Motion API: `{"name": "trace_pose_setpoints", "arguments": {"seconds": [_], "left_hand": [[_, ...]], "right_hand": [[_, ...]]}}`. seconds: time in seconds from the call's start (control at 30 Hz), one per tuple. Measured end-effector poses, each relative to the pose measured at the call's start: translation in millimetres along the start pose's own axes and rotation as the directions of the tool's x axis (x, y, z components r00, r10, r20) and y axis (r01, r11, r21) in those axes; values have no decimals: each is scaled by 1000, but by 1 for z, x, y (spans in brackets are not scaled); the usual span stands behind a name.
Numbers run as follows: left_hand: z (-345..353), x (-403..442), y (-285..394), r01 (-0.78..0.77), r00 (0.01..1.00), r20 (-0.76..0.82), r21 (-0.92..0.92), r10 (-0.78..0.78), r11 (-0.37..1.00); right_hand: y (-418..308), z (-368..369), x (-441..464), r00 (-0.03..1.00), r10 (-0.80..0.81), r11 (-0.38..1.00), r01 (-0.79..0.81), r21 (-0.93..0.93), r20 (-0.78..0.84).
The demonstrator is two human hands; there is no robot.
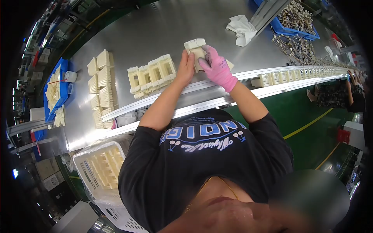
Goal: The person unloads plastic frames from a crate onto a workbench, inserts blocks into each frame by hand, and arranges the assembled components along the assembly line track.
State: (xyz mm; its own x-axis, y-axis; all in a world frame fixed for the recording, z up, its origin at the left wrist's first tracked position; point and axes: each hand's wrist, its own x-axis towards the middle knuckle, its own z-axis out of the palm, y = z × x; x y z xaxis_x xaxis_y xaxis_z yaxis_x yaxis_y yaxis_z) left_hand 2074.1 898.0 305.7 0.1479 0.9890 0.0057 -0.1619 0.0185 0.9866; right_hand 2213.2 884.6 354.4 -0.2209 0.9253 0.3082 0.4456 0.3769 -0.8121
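Observation:
My bare left hand [186, 68] is closed against the left side of a cream plastic housing [197, 54], its fingers along the edge. My right hand [218, 70], in a pink glove with grey fingertips, grips the same housing from the right. A whiter ribbed part [195, 43] sits at the housing's far end. Its underside is hidden by my hands. Both hands are over the metal table, just beyond the rail at its near edge. Left of them stands a group of cream frame-shaped housings [152, 74] with square openings, side by side.
Stacks of cream ribbed parts [104, 83] stand farther left, near a blue bin [56, 90] and a white cup [70, 76]. A white cloth [241, 30] and a blue tray of wired connectors [294, 19] lie right. Housings [276, 77] line the rail [248, 90]. A white crate [100, 167] stands below left.

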Motion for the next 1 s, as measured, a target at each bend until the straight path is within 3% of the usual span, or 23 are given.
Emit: {"name": "trace_pose_setpoints", "arguments": {"seconds": [0.1,0.13,0.2,0.3,0.4,0.47,0.57,0.6,0.63,0.67,0.7,0.73,0.8,0.87,0.97,1.0], "left_hand": [[4,-3,11,103,994,45,-216,-95,971],[6,-6,15,158,987,65,-303,-145,940],[1,-5,14,200,976,144,-278,-165,940],[0,-3,13,236,964,177,-235,-197,943],[6,-11,37,273,946,213,-123,-243,954],[6,-13,46,305,907,336,-102,-255,947],[6,-18,50,506,661,629,28,-408,862],[1,-15,58,515,511,692,229,-510,826],[-2,-11,58,378,552,699,276,-455,884],[-5,-7,54,240,583,708,319,-399,917],[-7,-6,59,105,603,719,357,-345,928],[-16,-1,69,-124,708,652,493,-271,861],[-52,13,61,-370,857,515,591,17,717],[-72,20,84,-210,921,358,786,-152,582],[-102,25,46,-328,926,348,933,-145,149],[-102,24,39,-346,906,358,934,-225,95]], "right_hand": [[-6,-1,0,998,11,1000,-10,-24,58],[-10,-2,0,992,22,997,-32,73,127],[-19,-11,1,966,17,964,-85,254,259],[-36,-40,8,865,202,892,-356,278,459],[-13,-49,5,988,150,966,-155,209,38],[-15,-52,6,989,-145,977,143,158,1],[-14,-59,4,943,-238,929,152,338,231],[-26,-68,-4,916,-134,921,-26,389,379],[-33,-75,-10,850,-39,887,-213,410,525],[-29,-77,-15,845,56,875,-298,382,532],[-22,-82,-21,863,132,950,-251,187,488],[-13,-88,-27,882,194,979,-205,-21,430],[4,-99,-41,903,308,892,-164,-421,300],[20,-106,-51,914,382,650,-164,-742,133],[40,-108,-61,996,83,415,-60,-908,-28],[42,-108,-56,999,-21,394,-35,-919,-47]]}}
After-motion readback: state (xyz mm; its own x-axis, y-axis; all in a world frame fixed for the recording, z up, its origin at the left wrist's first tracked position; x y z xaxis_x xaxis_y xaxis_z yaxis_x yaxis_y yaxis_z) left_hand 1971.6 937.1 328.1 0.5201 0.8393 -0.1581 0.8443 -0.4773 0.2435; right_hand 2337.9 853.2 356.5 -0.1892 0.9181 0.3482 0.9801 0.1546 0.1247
